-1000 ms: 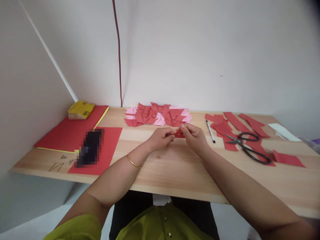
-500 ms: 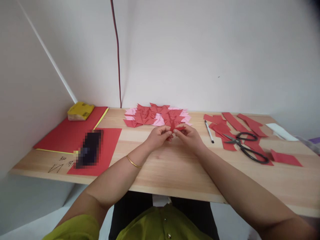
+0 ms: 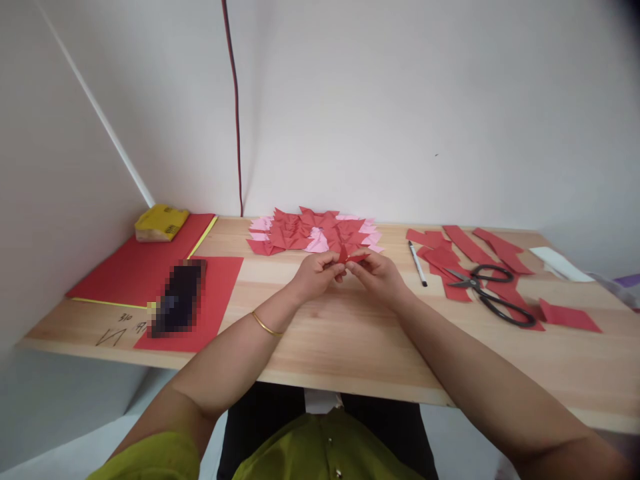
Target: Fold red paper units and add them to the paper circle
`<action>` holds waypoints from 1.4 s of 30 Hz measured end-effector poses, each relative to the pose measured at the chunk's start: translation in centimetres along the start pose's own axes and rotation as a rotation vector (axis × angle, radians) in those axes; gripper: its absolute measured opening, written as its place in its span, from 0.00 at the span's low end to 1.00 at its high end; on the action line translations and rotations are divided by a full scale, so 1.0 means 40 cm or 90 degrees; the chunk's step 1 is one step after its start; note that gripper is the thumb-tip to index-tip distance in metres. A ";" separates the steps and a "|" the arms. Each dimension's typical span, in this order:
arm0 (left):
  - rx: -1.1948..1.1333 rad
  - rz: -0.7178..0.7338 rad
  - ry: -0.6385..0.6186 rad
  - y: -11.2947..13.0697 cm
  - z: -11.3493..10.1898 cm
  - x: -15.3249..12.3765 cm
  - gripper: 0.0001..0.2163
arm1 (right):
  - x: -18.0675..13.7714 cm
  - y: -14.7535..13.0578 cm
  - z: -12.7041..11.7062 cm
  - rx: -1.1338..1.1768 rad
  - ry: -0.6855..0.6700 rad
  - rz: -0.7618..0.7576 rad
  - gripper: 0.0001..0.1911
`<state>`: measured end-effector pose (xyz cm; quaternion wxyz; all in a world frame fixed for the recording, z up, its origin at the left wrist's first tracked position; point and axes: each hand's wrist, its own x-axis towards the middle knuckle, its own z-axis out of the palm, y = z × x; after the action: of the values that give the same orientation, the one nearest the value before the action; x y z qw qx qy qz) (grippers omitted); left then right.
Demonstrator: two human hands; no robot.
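Observation:
My left hand (image 3: 316,272) and my right hand (image 3: 379,273) meet over the middle of the wooden table (image 3: 330,333). Both pinch a small folded red paper piece (image 3: 350,256) between their fingertips, held a little above the tabletop. Just behind it lies a spread of folded red and pink paper pieces (image 3: 315,232) near the wall. A gold bangle sits on my left wrist.
Black scissors (image 3: 493,293) lie on red paper strips (image 3: 465,253) at the right, with a pen (image 3: 417,263) beside them. Red sheets (image 3: 145,260), a yellow pack (image 3: 161,222) and a dark blurred object (image 3: 177,299) lie at the left. A red cord (image 3: 235,107) hangs down the wall.
Both hands have shifted slightly away from me towards the spread of folded pieces, and the red piece has been turned between the fingertips. The rest stays put.

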<state>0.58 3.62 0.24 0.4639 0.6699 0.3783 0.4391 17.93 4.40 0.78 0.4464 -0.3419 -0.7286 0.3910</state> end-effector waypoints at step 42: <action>0.063 -0.045 -0.050 0.018 0.009 -0.007 0.07 | -0.004 -0.002 0.004 0.095 -0.023 0.058 0.12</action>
<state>0.90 3.04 0.77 0.4602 0.6949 0.4045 0.3763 17.82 4.21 0.73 0.4392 -0.3335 -0.6891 0.4702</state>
